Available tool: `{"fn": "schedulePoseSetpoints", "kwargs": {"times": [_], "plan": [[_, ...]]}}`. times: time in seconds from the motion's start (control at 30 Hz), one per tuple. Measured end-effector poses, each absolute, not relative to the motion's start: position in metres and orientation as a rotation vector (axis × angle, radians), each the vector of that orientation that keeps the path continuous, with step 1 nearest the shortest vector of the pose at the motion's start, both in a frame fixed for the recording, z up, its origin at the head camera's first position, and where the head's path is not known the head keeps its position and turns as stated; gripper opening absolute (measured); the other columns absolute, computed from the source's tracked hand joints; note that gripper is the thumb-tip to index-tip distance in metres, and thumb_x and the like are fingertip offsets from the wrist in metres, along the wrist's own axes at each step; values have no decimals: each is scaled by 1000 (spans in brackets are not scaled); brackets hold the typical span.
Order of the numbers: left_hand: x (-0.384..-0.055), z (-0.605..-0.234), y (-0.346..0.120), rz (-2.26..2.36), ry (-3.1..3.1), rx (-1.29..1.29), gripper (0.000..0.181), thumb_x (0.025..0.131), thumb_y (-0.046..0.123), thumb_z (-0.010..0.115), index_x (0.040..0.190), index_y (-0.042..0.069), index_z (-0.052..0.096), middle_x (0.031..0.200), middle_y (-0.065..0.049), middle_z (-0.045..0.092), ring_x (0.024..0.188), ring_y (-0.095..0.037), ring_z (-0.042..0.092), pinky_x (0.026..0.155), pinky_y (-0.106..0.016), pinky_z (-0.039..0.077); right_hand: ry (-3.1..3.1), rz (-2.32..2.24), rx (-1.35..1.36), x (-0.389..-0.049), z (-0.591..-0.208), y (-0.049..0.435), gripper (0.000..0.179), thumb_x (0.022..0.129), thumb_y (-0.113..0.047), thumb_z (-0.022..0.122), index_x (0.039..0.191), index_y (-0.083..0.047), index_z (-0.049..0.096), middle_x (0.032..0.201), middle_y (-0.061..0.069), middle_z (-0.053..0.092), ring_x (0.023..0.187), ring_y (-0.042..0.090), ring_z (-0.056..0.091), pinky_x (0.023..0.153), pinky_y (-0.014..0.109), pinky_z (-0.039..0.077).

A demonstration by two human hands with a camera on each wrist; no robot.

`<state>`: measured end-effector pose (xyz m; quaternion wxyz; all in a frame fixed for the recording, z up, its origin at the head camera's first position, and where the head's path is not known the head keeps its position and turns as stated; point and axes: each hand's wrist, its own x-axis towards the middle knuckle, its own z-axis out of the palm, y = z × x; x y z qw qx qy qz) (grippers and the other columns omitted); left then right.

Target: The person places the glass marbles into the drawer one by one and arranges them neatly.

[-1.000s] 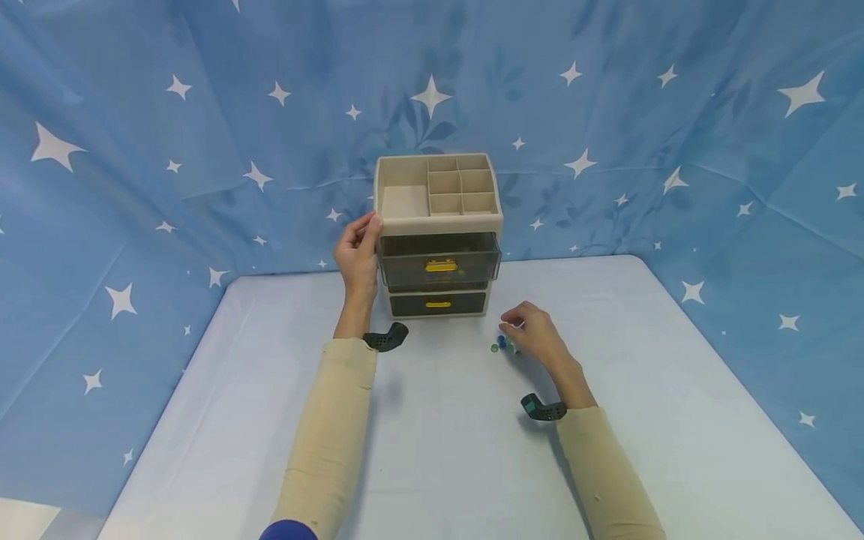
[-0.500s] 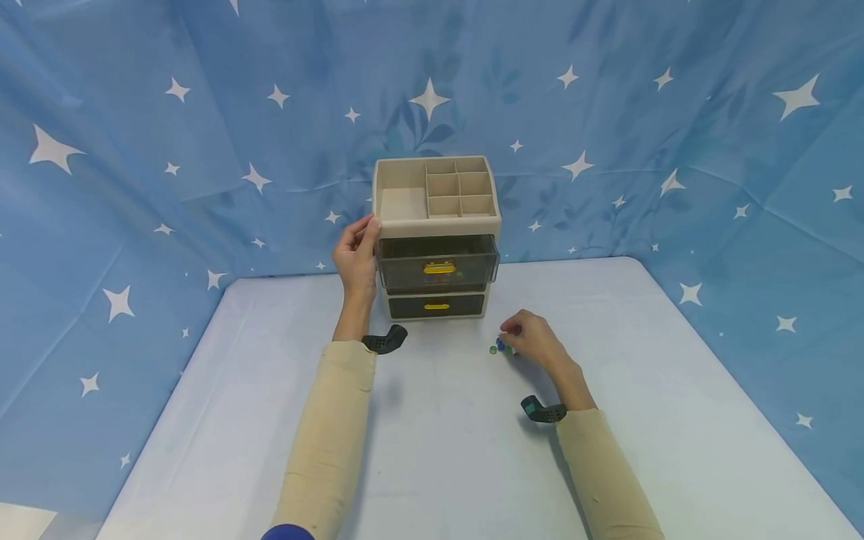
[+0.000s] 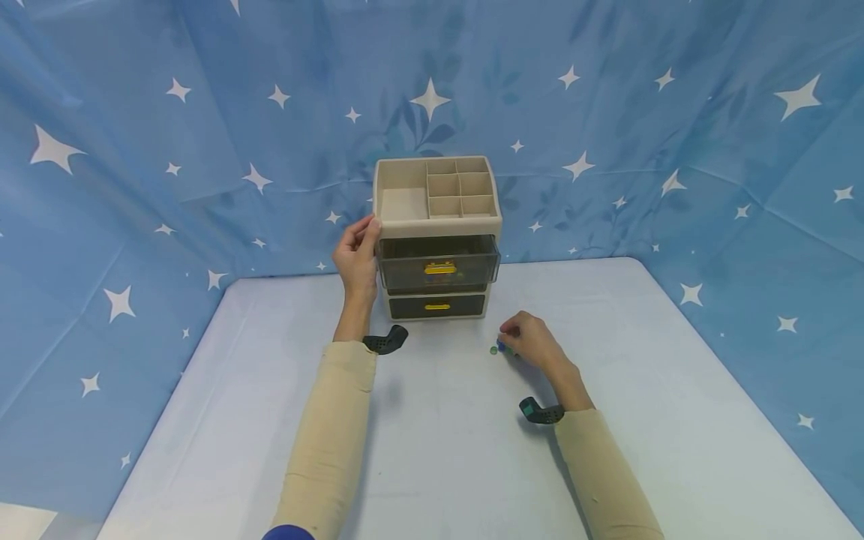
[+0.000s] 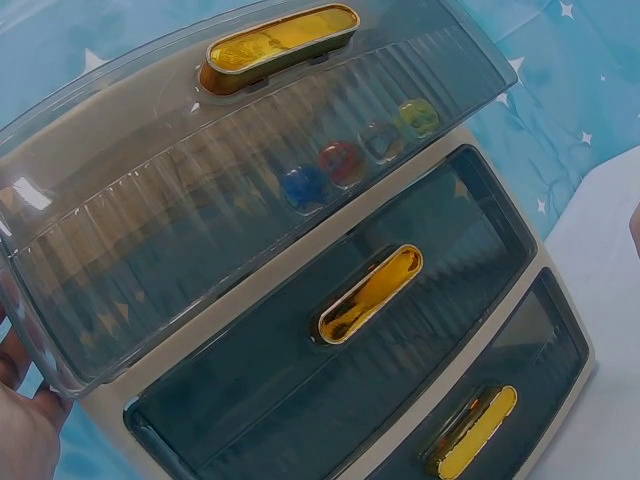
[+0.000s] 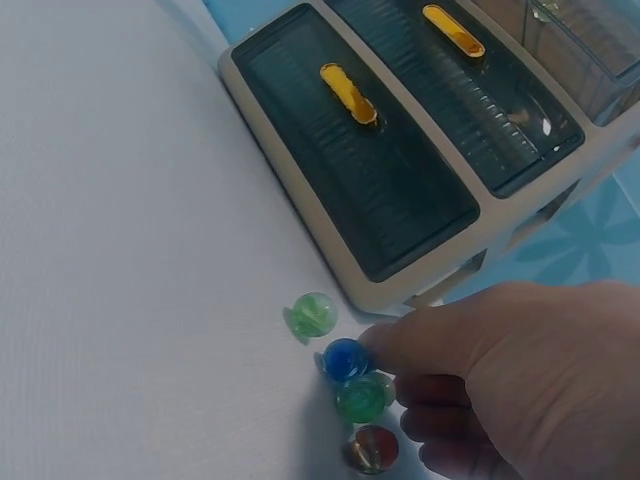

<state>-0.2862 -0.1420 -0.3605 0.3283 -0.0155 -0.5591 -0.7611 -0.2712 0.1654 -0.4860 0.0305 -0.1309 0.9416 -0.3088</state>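
A beige desktop drawer organizer (image 3: 437, 227) stands at the back of the table. Its top drawer (image 3: 439, 274) of smoky clear plastic is pulled out, with several marbles (image 4: 341, 162) inside. My left hand (image 3: 357, 259) grips the organizer's upper left side, thumb at the front edge. Right of the organizer, my right hand (image 3: 532, 337) reaches down to loose glass marbles. Its thumb tip touches or nearly touches a blue marble (image 5: 347, 360). Around that lie a pale green marble (image 5: 313, 315), a green marble (image 5: 361, 398) and a red-brown marble (image 5: 373, 449). The right fingertips are hidden behind the thumb.
The organizer's middle drawer (image 4: 340, 320) and bottom drawer (image 3: 437, 305) are closed, each with a yellow handle. Open compartments (image 3: 460, 184) divide its top. White cloth covers the table (image 3: 432, 427); a blue starry curtain (image 3: 283, 150) hangs behind and at both sides.
My right hand has lowered slightly onto the marbles, and its fingers have drawn closer together. The left hand keeps its place on the organizer. The head view has shifted slightly.
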Motion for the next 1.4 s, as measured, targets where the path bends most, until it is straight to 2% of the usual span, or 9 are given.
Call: {"fn": "schedulePoseSetpoints", "kwargs": {"times": [0.43, 0.67, 1.0, 1.17, 1.4], "plan": [[-286, -359, -142, -2009, -1467, -38, 30, 91, 14, 73, 115, -6, 71, 82, 12, 68, 74, -14, 54, 67, -27, 45, 2911, -930, -422, -271, -490, 165, 22, 93, -17, 69, 106, 1, 72, 103, 13, 65, 95, 26, 63, 87, 42, 54], [-287, -360, -141, -2003, -1458, -50, 31, 91, 13, 73, 114, -7, 70, 81, 12, 68, 72, -13, 53, 64, -21, 45, 2924, -926, -438, -270, -490, 166, 22, 92, -16, 70, 105, 1, 73, 101, 13, 65, 94, 25, 63, 87, 42, 54], [-295, -367, -144, -1995, -1473, -20, 31, 92, 14, 72, 116, -6, 70, 82, 13, 67, 72, -10, 52, 65, -22, 43, 2916, -954, -410, -270, -488, 165, 24, 94, -19, 69, 107, 0, 72, 104, 12, 66, 96, 26, 63, 86, 41, 55], [-308, -377, -146, -1978, -1473, -21, 32, 92, 17, 73, 117, -3, 71, 83, 13, 68, 71, -8, 51, 64, -20, 42, 2929, -975, -406, -269, -484, 165, 24, 95, -20, 66, 107, 0, 72, 105, 13, 65, 96, 26, 63, 84, 41, 55], [-310, -381, -146, -1957, -1469, -21, 30, 90, 25, 76, 112, 4, 74, 84, 11, 69, 70, -6, 52, 63, -18, 43, 2954, -998, -383, -267, -480, 163, 25, 96, -21, 65, 108, 0, 70, 110, 15, 65, 104, 31, 63, 91, 46, 53]]}}
